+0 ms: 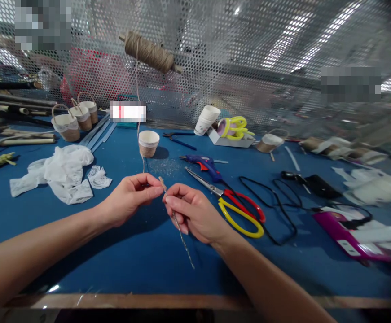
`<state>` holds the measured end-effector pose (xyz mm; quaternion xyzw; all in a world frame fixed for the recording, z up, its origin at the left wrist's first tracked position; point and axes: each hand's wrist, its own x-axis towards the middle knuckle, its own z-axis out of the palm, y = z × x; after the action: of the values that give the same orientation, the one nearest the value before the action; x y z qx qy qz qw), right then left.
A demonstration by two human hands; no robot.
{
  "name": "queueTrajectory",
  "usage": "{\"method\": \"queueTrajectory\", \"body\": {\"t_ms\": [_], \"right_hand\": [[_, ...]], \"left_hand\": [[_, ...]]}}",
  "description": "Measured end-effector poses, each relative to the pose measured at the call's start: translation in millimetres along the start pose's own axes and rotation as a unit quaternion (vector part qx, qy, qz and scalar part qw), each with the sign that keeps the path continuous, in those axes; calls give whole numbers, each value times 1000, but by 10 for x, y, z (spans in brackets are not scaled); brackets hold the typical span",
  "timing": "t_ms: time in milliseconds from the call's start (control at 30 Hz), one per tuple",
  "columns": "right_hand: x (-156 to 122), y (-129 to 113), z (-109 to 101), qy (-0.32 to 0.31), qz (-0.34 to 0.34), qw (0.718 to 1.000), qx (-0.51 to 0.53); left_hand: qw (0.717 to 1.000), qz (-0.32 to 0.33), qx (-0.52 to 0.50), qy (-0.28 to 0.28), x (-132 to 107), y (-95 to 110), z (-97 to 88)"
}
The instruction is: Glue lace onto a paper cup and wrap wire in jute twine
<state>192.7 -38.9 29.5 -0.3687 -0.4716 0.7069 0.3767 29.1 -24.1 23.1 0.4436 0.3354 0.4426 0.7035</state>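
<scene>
My left hand (133, 195) and my right hand (191, 213) meet over the blue table (131, 264), both pinched on a thin twine-wrapped strip (178, 226) that slants down toward me. A strand of jute twine (137, 89) runs up from my left fingers to a twine spool (150, 51) on a rod at the perforated screen. Just behind my hands stands a small paper cup (148, 142) wrapped with twine.
Red-and-yellow scissors (239, 208) and a blue glue gun (204, 163) lie right of my hands. Black cable (276, 211), a purple tool (345, 235), white cups (207, 120), tape rolls (235, 127). At left, crumpled white plastic (60, 172) and several small twine baskets (68, 123).
</scene>
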Motion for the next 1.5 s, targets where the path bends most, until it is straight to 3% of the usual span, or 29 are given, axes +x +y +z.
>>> {"method": "queueTrajectory", "body": {"t_ms": [367,767,867,1067,1300,1500], "right_hand": [[7,49,-2,33,-40,997,-59],[-62,-23,100,68,-66,976,-197],[-63,-35,86,45,-55,984,-163],[-31,-11,12,-48,11,999,11],[-12,-3,2,-43,6,998,45],[-4,21,0,-24,-13,1000,11]], "left_hand": [[998,-8,22,64,-34,15,71],[995,47,42,75,-84,-27,94],[998,28,18,50,-86,-19,90],[999,-24,-43,0,-96,27,89],[998,-33,-49,13,-78,49,90],[996,-58,-67,25,-85,53,98]]}}
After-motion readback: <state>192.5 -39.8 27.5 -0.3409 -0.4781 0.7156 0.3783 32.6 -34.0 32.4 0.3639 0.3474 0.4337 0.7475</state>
